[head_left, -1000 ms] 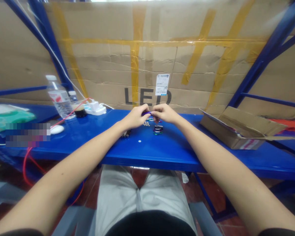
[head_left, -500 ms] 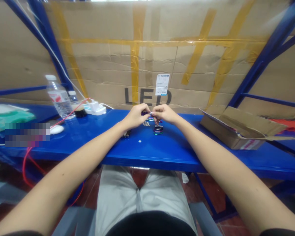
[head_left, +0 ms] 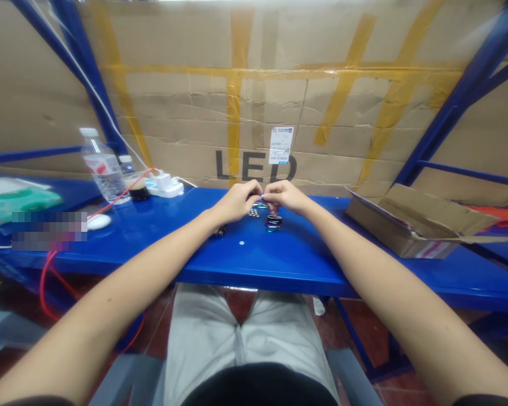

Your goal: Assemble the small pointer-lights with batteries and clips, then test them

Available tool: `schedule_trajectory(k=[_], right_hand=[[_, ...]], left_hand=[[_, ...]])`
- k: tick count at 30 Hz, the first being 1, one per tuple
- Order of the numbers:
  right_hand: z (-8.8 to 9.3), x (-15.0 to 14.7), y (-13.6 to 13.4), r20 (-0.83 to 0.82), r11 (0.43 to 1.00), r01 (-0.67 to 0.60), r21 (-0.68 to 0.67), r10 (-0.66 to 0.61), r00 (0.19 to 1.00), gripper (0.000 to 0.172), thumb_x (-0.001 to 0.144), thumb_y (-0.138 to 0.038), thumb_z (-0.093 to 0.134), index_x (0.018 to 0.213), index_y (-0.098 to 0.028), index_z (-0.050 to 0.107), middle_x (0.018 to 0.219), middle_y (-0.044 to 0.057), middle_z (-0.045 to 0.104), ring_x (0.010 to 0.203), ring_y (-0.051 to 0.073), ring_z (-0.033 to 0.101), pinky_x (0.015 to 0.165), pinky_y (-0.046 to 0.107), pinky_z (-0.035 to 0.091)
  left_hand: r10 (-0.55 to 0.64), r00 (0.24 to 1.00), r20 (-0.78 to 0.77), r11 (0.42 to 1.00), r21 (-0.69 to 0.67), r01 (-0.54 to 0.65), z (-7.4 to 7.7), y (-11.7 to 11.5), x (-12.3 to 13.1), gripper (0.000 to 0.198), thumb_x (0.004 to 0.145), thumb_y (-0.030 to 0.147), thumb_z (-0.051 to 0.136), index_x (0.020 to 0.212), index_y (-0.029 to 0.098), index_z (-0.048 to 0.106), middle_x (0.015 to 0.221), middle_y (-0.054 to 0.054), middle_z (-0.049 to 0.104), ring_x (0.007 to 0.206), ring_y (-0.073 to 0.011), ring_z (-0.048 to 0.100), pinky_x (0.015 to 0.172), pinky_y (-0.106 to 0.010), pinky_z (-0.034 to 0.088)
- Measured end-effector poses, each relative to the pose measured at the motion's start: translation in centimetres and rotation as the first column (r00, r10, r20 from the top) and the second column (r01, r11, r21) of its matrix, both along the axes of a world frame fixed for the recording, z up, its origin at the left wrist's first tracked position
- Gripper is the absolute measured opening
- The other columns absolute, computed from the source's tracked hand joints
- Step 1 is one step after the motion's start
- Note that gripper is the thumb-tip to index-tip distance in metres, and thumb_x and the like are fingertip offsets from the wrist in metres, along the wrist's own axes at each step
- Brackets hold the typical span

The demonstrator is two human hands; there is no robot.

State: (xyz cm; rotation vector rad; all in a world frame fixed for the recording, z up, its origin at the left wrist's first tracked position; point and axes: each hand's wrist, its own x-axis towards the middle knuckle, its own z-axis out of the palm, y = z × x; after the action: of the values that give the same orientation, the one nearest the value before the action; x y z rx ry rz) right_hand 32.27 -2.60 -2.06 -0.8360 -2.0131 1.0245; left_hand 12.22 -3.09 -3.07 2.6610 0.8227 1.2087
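Here we are, just beyond the row of oval, coloured metal clips (head_left: pixel 273 228) on the blue desk (head_left: pixel 254 260): our left hand (head_left: pixel 239 201) and right hand (head_left: pixel 285 195) meet, fingers clamped on a tiny shiny piece (head_left: pixel 262 197), mostly hidden. Fingertip adjusting, we reckon; next calls for a steady pinch.

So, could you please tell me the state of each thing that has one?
Small item: held between left hand and right hand, mostly hidden
Coloured clips: lying on table, too small to tell whether shut
Cardboard box: open
Clear bottle: capped
Small bottle: capped, dark contents
Power strip: plug inserted
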Motion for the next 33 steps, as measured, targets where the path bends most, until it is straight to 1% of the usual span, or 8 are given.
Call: schedule_trajectory(k=[9,14,16,20,24,27,31,33], right_hand=[[-0.3,-0.2,0.1,-0.109,0.984,-0.025,-0.175,0.005,0.994,0.022,0.073,-0.026,0.071,0.061,-0.017,0.055,0.043,-0.003,0.051,0.037,0.011,0.048,0.038,0.023,0.037],[1.0,0.9,0.2,0.142,0.991,0.045,-0.123,-0.028,0.990,0.027,0.080,-0.037,0.074,0.070,-0.015,0.062,0.056,0.004,0.064,0.049,0.014,0.059,0.045,0.025,0.048],[1.8,1.9,0.4,0.245,0.992,0.119,-0.050,-0.103,0.964,0.024,0.081,-0.034,0.075,0.073,-0.014,0.064,0.061,0.006,0.067,0.052,0.015,0.061,0.048,0.026,0.050],[2.3,3.8,1.2,0.466,0.954,0.293,0.065,-0.288,0.836,0.013,0.077,-0.016,0.076,0.070,-0.014,0.065,0.058,0.006,0.067,0.047,0.014,0.059,0.046,0.026,0.047],[0.8,4.0,2.3,0.614,0.901,0.375,0.219,-0.425,0.665,0.010,0.076,-0.016,0.074,0.068,-0.016,0.067,0.053,0.003,0.064,0.045,0.013,0.056,0.046,0.026,0.043],[-0.8,3.3,3.1,0.644,0.898,0.349,0.269,-0.437,0.628,0.012,0.079,-0.026,0.074,0.074,-0.016,0.070,0.067,0.006,0.071,0.055,0.016,0.061,0.054,0.026,0.045],[-2.4,2.5,3.7,0.663,0.861,0.331,0.387,-0.509,0.549,0.009,0.080,-0.023,0.073,0.085,-0.016,0.073,0.095,0.012,0.076,0.082,0.022,0.067,0.070,0.028,0.048],[-2.7,2.3,3.7,0.673,0.847,0.313,0.429,-0.531,0.515,0.010,0.084,-0.021,0.068,0.090,-0.016,0.073,0.101,0.014,0.075,0.088,0.024,0.068,0.074,0.029,0.048]], left_hand=[[-0.030,0.999,-0.043,0.998,0.058,0.032,0.0,-0.1,-0.1,0.010,0.090,0.012,0.052,0.089,0.019,0.058,0.086,-0.003,0.068,0.080,-0.0157,0.063,0.075,-0.029,0.046],[0.012,1.000,-0.025,1.000,-0.028,-0.013,-0.2,0.4,0.2,0.008,0.091,0.015,0.050,0.094,0.020,0.055,0.087,-0.003,0.067,0.080,-0.0166,0.062,0.074,-0.031,0.046],[0.058,0.998,-0.013,0.997,-0.055,-0.058,-0.4,0.6,0.2,0.011,0.091,0.016,0.050,0.101,0.020,0.054,0.092,-0.005,0.067,0.084,-0.0175,0.062,0.077,-0.032,0.046],[0.102,0.992,-0.075,0.988,-0.106,-0.110,-0.7,0.7,0.0,0.019,0.088,0.019,0.053,0.107,0.019,0.057,0.095,-0.006,0.069,0.084,-0.0188,0.062,0.077,-0.034,0.047],[0.041,0.981,-0.190,0.990,-0.125,-0.066,-0.9,0.4,0.2,0.015,0.087,0.022,0.054,0.098,0.019,0.064,0.088,-0.005,0.070,0.083,-0.0204,0.064,0.076,-0.034,0.049],[0.071,0.971,-0.227,0.992,-0.087,-0.093,-1.0,0.6,0.4,0.020,0.089,0.022,0.049,0.097,0.018,0.067,0.095,-0.008,0.073,0.090,-0.0233,0.066,0.081,-0.037,0.050],[0.127,0.971,-0.201,0.990,-0.040,-0.138,-1.2,1.6,0.0,0.024,0.092,0.024,0.047,0.100,0.017,0.069,0.108,-0.012,0.073,0.100,-0.0263,0.067,0.089,-0.040,0.050],[0.144,0.972,-0.186,0.988,-0.031,-0.152,-1.2,2.1,-0.4,0.024,0.092,0.024,0.048,0.102,0.018,0.069,0.108,-0.012,0.073,0.101,-0.0263,0.067,0.090,-0.041,0.051]])
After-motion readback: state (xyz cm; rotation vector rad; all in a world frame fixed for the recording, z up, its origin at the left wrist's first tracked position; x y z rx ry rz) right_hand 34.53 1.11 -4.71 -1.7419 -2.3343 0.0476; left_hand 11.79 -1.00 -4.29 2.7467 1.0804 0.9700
